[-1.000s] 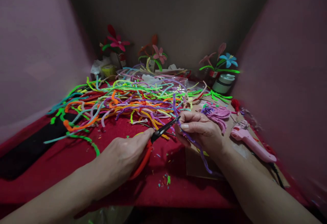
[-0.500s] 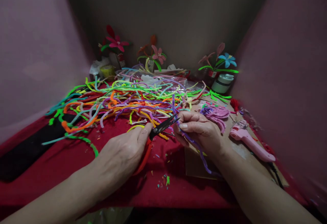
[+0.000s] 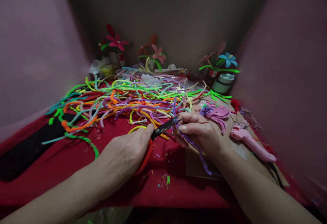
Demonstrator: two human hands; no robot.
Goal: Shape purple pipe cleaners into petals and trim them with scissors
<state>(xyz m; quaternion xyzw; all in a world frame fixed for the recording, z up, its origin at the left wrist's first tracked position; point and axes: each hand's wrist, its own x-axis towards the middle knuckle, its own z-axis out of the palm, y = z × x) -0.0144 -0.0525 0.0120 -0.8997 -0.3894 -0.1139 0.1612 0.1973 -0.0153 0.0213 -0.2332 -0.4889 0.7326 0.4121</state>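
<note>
My left hand [image 3: 130,152] is closed around the red-orange handles of a pair of scissors [image 3: 165,128], whose dark blades point to the right. Between thumb and fingers, my right hand [image 3: 199,132] pinches a purple pipe cleaner [image 3: 195,144]. One end of it sticks up above my fingers and the rest hangs down below them. The blade tips meet the pipe cleaner right beside my right fingertips. Left of my right hand, the scissor handles are mostly hidden by my left hand.
Many coloured pipe cleaners [image 3: 122,96] lie tangled across the red cloth [image 3: 102,169]. At right, a pink glue gun [image 3: 252,140] and a purple-pink bundle [image 3: 217,115] rest on cardboard [image 3: 196,169]. Behind stand pipe-cleaner flowers [image 3: 158,55] and a grey-green jar [image 3: 223,83].
The scissor blades have shifted slightly and look closer together on the purple pipe cleaner. Its upper end has moved a little right and down. Both hands keep their holds.
</note>
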